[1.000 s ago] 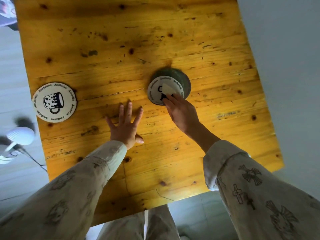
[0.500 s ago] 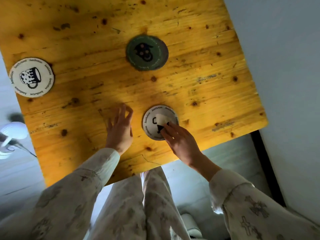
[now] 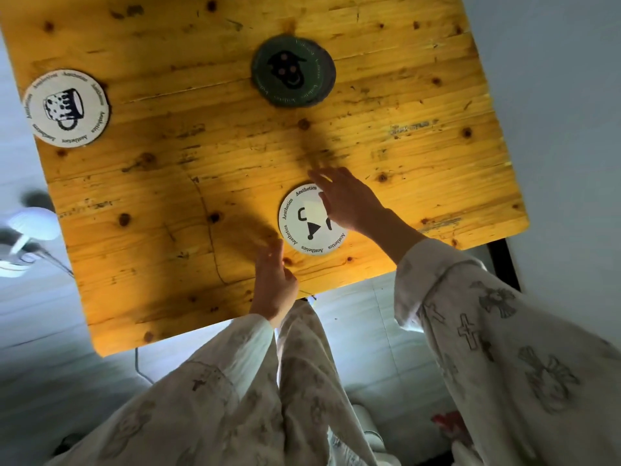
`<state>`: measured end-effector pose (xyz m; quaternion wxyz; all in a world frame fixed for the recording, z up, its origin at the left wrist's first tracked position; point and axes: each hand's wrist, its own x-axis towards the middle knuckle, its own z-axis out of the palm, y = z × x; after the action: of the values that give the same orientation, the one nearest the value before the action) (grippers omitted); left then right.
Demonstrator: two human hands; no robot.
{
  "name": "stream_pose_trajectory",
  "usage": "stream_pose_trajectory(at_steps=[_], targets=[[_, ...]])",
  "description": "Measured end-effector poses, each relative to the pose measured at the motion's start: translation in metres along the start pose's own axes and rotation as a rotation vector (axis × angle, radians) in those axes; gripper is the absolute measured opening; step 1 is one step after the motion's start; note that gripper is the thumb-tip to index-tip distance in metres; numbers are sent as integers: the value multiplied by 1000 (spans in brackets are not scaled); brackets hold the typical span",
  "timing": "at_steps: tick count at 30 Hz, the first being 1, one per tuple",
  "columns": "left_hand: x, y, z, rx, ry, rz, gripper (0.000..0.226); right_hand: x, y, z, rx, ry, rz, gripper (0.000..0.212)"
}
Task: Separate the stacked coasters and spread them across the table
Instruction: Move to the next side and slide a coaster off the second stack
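R hand [image 3: 351, 200] is over the far-right part of a white round coaster [image 3: 311, 219] w/ black shapes and "Aesthetics" lettering round the rim; fingers spread apart and blurred, gripping nothing, and can't tell if the palm touches the coaster or just hovers. That coaster lies flat on the yellow pine table [image 3: 168, 203], close to the near edge, just left of and under the R hand. L hand [image 3: 274, 280] sits at the near edge, just near-left of the same coaster, fingers loosely together and slightly curled, empty, fingertips beside the rim; contact not clear. Straight ahead of the R hand, well apart, is a dark green coaster [image 3: 292, 71] w/ a black face-like print; a darker rim peeks out at its right side, so it seems to sit on another disc, offset a bit. Far left of the L hand and further away, a white coaster w/ a spotted mug print [image 3: 66, 108] lies near the table's left edge, mug handle toward the near side. All are round discs, so no long axis; printed faces up. Between the hands and the other two coasters there's only bare wood w/ knots and hand shadows. Off the table left of the L hand: a blurred white object w/ a cord [image 3: 23, 237] on pale floor. Right of the R hand, a plain grey wall [image 3: 564, 95]. Printed cream sleeves cover both arms.
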<state>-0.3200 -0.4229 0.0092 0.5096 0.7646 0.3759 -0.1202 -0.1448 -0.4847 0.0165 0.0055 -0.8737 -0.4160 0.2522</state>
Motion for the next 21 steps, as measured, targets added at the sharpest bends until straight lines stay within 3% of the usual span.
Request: stream_pose_trajectory(at_steps=[3,6,14,17,21], targets=[[7,15,-2,-309,-27,-180,59,-2,-4,3,8,-22,56,45],[14,24,-7,-473,-12,-235,57,-20,-4,12,149,-5,174,43],[48,46,-29,-307,-145,-163,62,-86,-7,42,678,30,584,31],[49,47,-32,-262,-93,-156,63,-89,-6,42,698,41,618,30],[26,28,-26,-247,-5,-305,50,-69,-2,28,665,78,556,32]])
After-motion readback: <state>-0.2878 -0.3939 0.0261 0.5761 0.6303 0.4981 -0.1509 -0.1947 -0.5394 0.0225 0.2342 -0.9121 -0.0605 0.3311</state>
